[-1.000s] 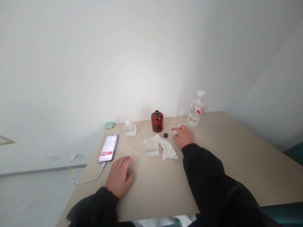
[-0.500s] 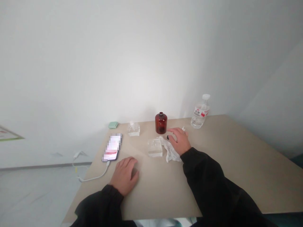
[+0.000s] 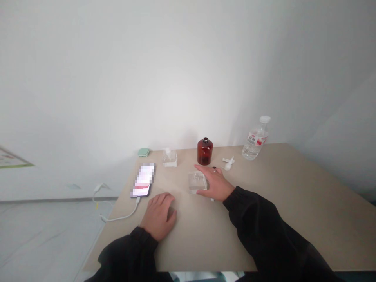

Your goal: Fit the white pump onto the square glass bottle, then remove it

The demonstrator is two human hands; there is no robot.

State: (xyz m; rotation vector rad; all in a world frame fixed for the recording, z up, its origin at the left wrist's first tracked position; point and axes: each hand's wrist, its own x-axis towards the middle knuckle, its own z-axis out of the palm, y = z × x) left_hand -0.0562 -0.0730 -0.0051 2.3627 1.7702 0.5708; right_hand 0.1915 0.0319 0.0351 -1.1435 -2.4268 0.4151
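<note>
Right hand (image 3: pixel 216 184) clamps the clear glass block (image 3: pixel 197 183) at its 9 o'clock; left hand (image 3: pixel 158 216), farther off, lies flat and empty on the worktop (image 3: pixel 194 239)

The right hand (image 3: pixel 216 183) rests on a clear block (image 3: pixel 197 182), the left hand (image 3: pixel 160 216) flat on the table (image 3: pixel 293 196).

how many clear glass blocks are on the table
2. One block stands at the far edge of the table, left of the brown bottle; the right hand is around the other block. None looks hidden.
</note>
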